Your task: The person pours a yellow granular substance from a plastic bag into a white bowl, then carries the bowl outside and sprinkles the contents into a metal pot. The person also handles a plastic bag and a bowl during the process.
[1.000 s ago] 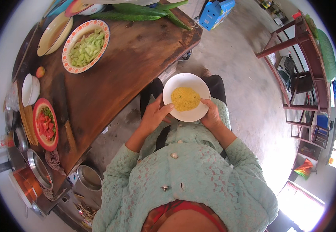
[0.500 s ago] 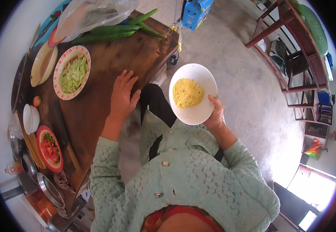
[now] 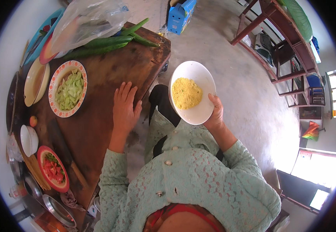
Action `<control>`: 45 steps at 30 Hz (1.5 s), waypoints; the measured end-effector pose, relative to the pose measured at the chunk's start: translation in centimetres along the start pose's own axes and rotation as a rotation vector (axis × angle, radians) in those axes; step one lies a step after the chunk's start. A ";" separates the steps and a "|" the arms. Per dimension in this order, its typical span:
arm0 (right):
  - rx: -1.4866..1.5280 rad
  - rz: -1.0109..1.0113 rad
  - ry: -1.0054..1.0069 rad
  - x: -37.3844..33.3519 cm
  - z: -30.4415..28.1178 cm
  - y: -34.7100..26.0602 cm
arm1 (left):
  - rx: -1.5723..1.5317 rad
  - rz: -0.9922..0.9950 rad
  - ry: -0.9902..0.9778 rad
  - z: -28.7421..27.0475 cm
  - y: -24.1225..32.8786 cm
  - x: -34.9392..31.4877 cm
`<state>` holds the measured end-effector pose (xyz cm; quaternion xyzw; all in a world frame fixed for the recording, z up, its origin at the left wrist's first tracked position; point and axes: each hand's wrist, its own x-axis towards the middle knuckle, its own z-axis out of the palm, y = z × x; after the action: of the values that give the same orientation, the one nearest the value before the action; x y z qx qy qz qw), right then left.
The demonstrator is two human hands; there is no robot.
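Observation:
My right hand [image 3: 215, 113] grips the rim of a white bowl [image 3: 203, 103], thumb inside, and holds it tilted over the floor beside the table. A heap of yellow, crumbly powder [image 3: 186, 93] lies in the bowl. Flat on the wooden table [image 3: 98, 96], near its edge, my left hand [image 3: 125, 110] rests with its fingers stretched out and nothing in it. Left of that hand stands an orange-patterned bowl [image 3: 52, 87] of chopped pale green vegetable [image 3: 70, 91]. A kitchen knife [image 3: 65, 149] lies nearer to me, next to a red-rimmed plate [image 3: 64, 188] of chopped tomato [image 3: 54, 170].
Long green cucumbers [image 3: 98, 43] and a clear plastic bag [image 3: 88, 21] lie at the table's far end. A small white bowl [image 3: 28, 140] and a cream basin [image 3: 38, 83] line the left side. Beyond are a blue box [image 3: 180, 17] and wooden furniture [image 3: 288, 42] on the right.
My view has turned slightly, so the table items sit lower and further left. My left hand still rests on the table; my right hand still holds the bowl, at nearly the same tilt.

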<state>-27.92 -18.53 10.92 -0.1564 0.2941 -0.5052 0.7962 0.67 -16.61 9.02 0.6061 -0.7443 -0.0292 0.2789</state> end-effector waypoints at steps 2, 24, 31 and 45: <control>-0.002 -0.025 0.016 -0.1 0.2 0.1 | -0.003 0.000 -0.006 0.0 -0.1 0.0; 0.262 -0.171 0.139 4.6 -5.0 -3.3 | 0.222 -0.097 -0.281 -0.3 1.8 2.0; 0.226 -0.219 0.295 7.6 -9.0 -5.9 | 0.292 -0.089 -0.332 0.3 1.6 2.5; 0.143 -0.260 0.445 19.2 -17.7 -13.6 | 0.400 -0.052 -0.516 -0.3 0.5 1.8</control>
<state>-42.59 -40.85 -1.35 -0.0212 0.4028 -0.6447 0.6494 0.18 -18.08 10.16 0.6404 -0.7656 -0.0420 -0.0442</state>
